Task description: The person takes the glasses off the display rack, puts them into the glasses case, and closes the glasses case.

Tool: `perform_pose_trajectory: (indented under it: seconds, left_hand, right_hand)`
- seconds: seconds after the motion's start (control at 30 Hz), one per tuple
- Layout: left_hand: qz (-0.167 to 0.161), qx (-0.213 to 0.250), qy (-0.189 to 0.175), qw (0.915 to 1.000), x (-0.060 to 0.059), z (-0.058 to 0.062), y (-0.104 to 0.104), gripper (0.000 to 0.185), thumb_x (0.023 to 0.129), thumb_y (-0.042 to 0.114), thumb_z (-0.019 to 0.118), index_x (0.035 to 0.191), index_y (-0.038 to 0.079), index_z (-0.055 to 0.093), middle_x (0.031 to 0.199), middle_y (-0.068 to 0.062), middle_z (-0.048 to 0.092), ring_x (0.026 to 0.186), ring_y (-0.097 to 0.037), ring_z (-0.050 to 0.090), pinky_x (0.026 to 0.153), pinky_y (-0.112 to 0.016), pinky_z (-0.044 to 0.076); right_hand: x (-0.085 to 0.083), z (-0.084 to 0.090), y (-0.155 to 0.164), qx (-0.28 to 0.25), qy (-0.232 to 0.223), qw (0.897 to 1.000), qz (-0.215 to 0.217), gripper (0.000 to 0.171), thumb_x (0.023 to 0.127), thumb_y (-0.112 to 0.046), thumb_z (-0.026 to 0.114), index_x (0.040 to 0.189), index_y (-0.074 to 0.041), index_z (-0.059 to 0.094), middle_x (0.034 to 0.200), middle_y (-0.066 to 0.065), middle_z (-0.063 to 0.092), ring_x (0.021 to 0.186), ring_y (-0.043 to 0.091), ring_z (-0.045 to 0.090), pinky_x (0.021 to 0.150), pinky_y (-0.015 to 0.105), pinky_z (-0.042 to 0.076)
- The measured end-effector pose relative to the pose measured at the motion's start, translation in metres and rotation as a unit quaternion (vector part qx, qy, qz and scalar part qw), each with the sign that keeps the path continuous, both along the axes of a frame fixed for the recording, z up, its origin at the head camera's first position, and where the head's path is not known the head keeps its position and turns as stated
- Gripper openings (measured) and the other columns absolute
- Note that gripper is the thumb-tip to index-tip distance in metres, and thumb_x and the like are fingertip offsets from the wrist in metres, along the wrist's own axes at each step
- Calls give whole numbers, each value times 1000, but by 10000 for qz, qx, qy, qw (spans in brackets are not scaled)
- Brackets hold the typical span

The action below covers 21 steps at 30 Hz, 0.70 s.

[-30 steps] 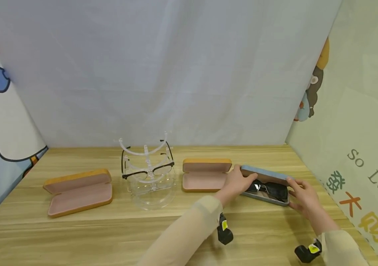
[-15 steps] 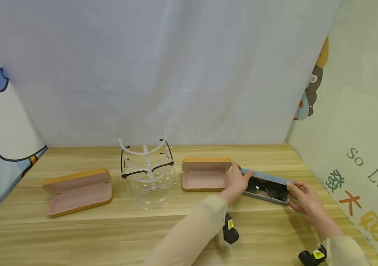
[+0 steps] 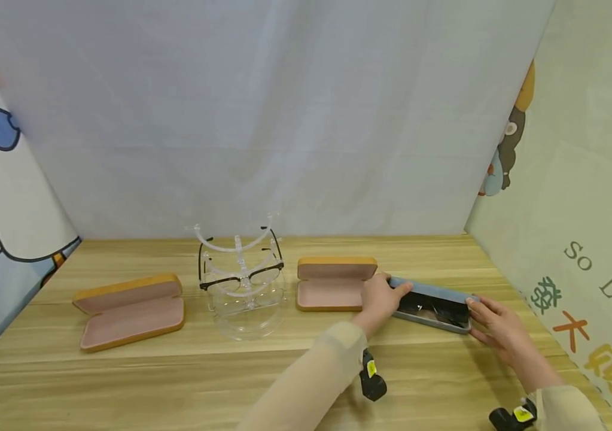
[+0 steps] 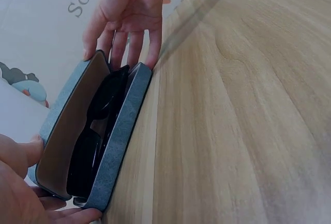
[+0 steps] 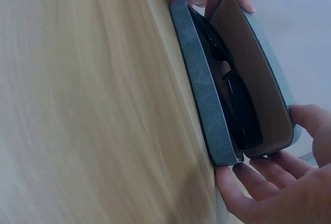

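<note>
A blue-grey glasses case (image 3: 437,291) lies on the table at the right, its lid tilted part-way down over the base. Inside sit black sunglasses (image 4: 84,154), folded, with dark lenses. My left hand (image 3: 380,300) grips the case's left end, thumb on the lid and fingers at the base. At the other end my right hand (image 3: 502,329) holds it in the same way, with the thumb on the lid (image 5: 266,48) and fingers along the end of the base (image 5: 199,79). In the head view the lid hides part of the sunglasses.
Just left of my left hand stands an open orange glasses case (image 3: 332,293) with a pink lining. Another open orange case (image 3: 133,323) lies at far left. Between them a clear display stand (image 3: 246,329) bears black-rimmed glasses (image 3: 225,281) and a thin-framed pair below. A curtain (image 3: 284,149) closes the back.
The blue-grey case's lid has tilted further down and forward under both hands, covering more of the sunglasses. Both hands stay at the case's ends; the other cases and the stand have not moved.
</note>
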<state>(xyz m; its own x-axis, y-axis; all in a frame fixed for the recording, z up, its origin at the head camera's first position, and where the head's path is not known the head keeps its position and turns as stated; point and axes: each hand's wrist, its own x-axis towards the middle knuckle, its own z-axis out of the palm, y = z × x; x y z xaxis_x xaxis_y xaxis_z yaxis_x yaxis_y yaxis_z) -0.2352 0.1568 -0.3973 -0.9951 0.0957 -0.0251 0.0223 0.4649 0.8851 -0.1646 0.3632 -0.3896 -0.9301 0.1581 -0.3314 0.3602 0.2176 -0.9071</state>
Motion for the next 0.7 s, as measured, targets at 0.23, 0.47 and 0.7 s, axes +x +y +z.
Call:
perform_pose_trajectory:
  seconds: [0.23,0.47,0.7]
  left_hand:
    - [-29,-30,-23,10000,1,-1,0,53,81,40,66,122,7,58,121,-8,60,113,-27,53,86,-38,49]
    - [-184,-124,173,9996,1,-3,-3,52,79,38,68,120,8,60,117,-7,62,108,-25,56,83,-35,50]
    - [-295,-543,557,9965,3,-10,-5,48,78,30,71,117,5,61,117,-9,62,105,-23,58,81,-32,51]
  right_hand:
    - [2,2,1,-218,-102,9995,-192,85,88,-48,51,145,-4,6,151,17,-2,87,-6,57,82,23,51]
    - [3,-1,4,-284,115,9995,-70,84,89,-42,53,145,-2,6,149,22,2,80,-12,54,81,21,50]
    - [6,-15,6,-128,539,9984,111,75,90,-26,58,141,7,14,145,28,9,81,-16,52,82,17,49]
